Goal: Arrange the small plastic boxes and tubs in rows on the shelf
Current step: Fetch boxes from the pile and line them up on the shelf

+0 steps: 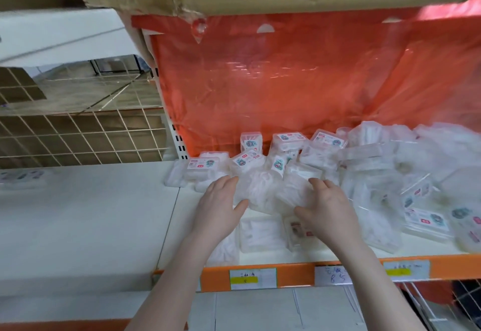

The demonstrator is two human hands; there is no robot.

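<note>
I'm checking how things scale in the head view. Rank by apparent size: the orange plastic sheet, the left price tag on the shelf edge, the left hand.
1. orange plastic sheet
2. left hand, enlarged by nearness
3. left price tag

Bare shelf (86, 213) left of the jumbled plastic boxes (377, 174); red plastic sheet (286, 83) close behind them.
</note>
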